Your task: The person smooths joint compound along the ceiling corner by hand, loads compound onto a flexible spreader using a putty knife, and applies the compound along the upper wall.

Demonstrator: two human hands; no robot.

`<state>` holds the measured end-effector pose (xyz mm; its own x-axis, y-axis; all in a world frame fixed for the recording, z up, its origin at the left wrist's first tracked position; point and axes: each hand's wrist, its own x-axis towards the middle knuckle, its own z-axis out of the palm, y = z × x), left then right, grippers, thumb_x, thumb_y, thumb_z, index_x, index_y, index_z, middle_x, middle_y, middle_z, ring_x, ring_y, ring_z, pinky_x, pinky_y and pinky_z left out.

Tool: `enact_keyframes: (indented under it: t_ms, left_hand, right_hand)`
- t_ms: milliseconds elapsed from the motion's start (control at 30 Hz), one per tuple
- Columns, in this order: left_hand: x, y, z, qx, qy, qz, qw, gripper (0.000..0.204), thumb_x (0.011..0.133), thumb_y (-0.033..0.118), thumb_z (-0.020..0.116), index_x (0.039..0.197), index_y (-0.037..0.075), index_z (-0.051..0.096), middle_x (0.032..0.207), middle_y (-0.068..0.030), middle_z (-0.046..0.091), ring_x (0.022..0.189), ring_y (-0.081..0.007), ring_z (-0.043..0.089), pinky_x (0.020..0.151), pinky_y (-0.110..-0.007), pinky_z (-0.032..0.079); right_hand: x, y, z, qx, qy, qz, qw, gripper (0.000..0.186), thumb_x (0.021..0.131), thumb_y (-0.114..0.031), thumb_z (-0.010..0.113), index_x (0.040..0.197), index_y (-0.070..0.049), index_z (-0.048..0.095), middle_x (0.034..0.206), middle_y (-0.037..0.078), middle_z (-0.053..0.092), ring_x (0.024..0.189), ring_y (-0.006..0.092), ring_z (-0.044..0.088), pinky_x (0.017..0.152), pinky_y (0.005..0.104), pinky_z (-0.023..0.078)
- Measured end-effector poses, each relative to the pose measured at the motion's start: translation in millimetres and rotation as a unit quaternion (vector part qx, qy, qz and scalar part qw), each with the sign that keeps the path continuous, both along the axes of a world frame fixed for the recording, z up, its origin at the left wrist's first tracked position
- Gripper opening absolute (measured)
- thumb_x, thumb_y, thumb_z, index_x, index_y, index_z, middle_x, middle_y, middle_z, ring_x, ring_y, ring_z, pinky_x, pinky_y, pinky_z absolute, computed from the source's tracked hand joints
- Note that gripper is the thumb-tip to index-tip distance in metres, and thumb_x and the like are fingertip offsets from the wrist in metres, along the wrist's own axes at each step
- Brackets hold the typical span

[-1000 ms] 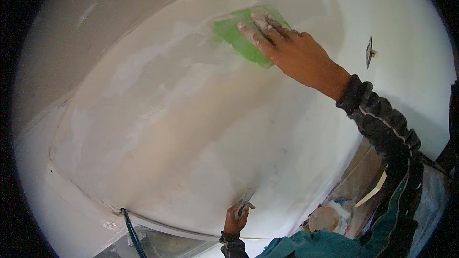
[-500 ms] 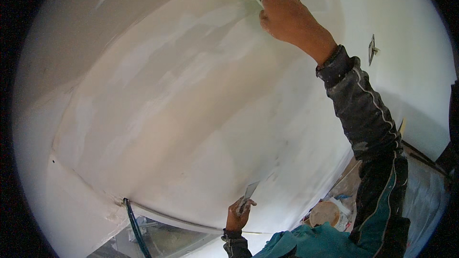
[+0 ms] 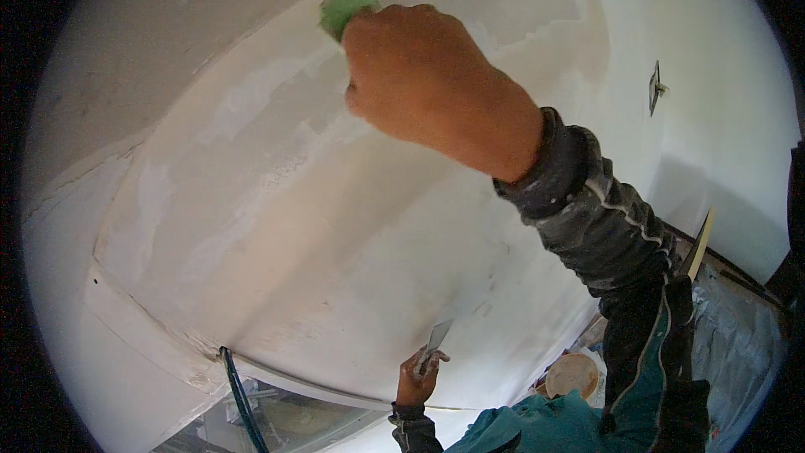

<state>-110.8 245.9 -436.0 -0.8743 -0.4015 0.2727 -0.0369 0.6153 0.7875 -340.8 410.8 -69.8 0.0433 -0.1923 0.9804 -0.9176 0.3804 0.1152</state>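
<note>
My right hand (image 3: 423, 75) is raised across the upper middle of the view, closed on a flat green spreader-like piece (image 3: 346, 7). That piece lies close against the upper part of a large pale wall surface (image 3: 277, 226) with grey and beige smeared patches. My fist hides part of it. Low in the middle, my left hand (image 3: 415, 379) is closed on a putty knife (image 3: 438, 335), its grey blade pointing up. Light residue marks the left fingers.
Dark cables (image 3: 239, 398) hang from the lower left edge, beside a window-like opening (image 3: 289, 411). A round tan lid or tub (image 3: 572, 375) sits at the lower right, near plastic sheeting (image 3: 738, 361). A small fitting (image 3: 655, 88) projects from the wall on the right.
My right hand has swept left and slightly down with the green piece, which now shows more of its flat face. My left hand and the putty knife have hardly moved.
</note>
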Motion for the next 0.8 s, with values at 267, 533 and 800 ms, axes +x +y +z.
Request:
enact_keyframes:
  t_ms: [267, 533, 800]
  left_hand:
    - [-3, 0, 6, -0.014, -0.047, -0.001, 0.999, 0.018, 0.096, 0.014, 0.054, 0.089, 0.002, 0.066, 0.079, -0.0105, 0.062, 0.064, -0.0179, 0.052, 0.061, -0.031, 0.045]
    - [-14, 8, 5, -0.007, -0.042, -0.015, 0.999, 0.016, 0.095, 0.011, 0.054, 0.091, 0.001, 0.065, 0.08, -0.0103, 0.063, 0.064, -0.0175, 0.053, 0.062, -0.03, 0.046]
    - [-6, 3, 3, -0.016, -0.025, -0.015, 0.999, 0.012, 0.092, 0.006, 0.055, 0.094, 0.001, 0.066, 0.089, -0.0099, 0.067, 0.075, -0.0169, 0.059, 0.07, -0.031, 0.049]
  right_hand:
    - [46, -29, -6, -0.053, 0.082, 0.121, 0.988, 0.013, 0.073, -0.014, 0.065, 0.067, -0.002, 0.064, 0.066, 0.018, 0.063, 0.059, 0.0319, 0.066, 0.054, 0.0414, 0.054]
    - [65, -9, -32, 0.129, 0.006, 0.084, 0.988, 0.039, 0.08, -0.018, 0.058, 0.111, 0.007, 0.06, 0.098, 0.028, 0.064, 0.087, 0.0399, 0.066, 0.064, 0.0461, 0.055]
    - [-28, -27, -38, -0.013, 0.217, -0.176, 0.96, 0.057, 0.088, -0.025, 0.053, 0.142, -0.008, 0.042, 0.135, 0.026, 0.049, 0.12, 0.0402, 0.055, 0.083, 0.0549, 0.055]
